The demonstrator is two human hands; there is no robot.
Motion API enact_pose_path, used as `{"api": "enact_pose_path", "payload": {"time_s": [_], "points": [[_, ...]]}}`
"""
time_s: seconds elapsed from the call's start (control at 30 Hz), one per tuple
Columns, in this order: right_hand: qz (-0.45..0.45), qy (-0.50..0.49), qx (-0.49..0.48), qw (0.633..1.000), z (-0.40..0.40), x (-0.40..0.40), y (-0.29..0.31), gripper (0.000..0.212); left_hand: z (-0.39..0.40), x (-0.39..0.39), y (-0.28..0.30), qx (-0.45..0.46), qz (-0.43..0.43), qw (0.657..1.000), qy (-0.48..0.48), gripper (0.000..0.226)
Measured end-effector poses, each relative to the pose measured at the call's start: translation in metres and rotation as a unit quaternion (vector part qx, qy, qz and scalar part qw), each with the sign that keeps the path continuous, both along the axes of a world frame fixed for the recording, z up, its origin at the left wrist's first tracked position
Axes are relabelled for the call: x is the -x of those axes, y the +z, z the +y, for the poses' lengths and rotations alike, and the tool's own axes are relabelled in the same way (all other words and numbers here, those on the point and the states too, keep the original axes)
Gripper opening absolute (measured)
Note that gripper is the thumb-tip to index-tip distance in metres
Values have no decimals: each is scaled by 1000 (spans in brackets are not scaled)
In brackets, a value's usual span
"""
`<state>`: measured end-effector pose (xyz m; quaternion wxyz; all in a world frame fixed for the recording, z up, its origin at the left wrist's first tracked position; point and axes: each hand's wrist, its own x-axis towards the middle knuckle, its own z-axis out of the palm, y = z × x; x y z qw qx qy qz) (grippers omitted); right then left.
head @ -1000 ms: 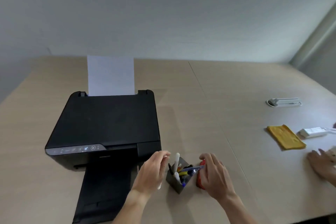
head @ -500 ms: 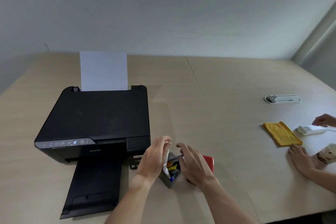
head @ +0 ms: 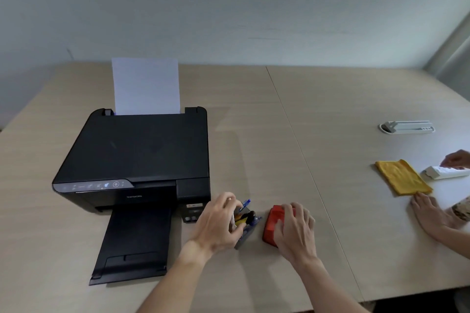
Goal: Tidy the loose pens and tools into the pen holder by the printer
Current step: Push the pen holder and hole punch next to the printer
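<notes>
Head view: left hand (head: 218,223) curled on the pen holder (head: 245,232), grip closed around it; right hand (head: 295,230) lies flat, grip open, over the red tool (head: 273,221) on the bench (head: 279,150)

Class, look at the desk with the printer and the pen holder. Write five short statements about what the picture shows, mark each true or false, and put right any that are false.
1. The pen holder stands just right of the printer. True.
2. The right hand rests on a red object. True.
3. The left hand lies flat on the printer's lid. False: it is at the pen holder, beside the pens.
4. The yellow cloth lies inside the pen holder. False: it lies flat on the table, far to the right, near another person's hands.
5. A white sheet of paper stands upright at the back of the printer. True.
</notes>
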<state>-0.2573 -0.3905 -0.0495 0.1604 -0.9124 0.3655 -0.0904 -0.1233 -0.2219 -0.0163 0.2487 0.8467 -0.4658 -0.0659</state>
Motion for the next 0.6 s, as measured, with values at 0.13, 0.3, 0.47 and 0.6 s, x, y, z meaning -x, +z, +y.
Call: {"api": "enact_pose_path", "payload": {"time_s": [0.13,0.3,0.47,0.6], "points": [[50,2,-20,999,1,19,-17,39,-3,7,-9,-72,-60,994,-50,48],[75,13,-31,997,10,35,-26,48,-9,5,-11,-157,-41,983,-84,68],[62,29,-29,997,13,41,-24,62,-14,9,-9,-211,-70,971,-93,88],[88,34,-10,996,-24,24,-14,71,-16,8,-5,-229,-93,965,-83,88]]}}
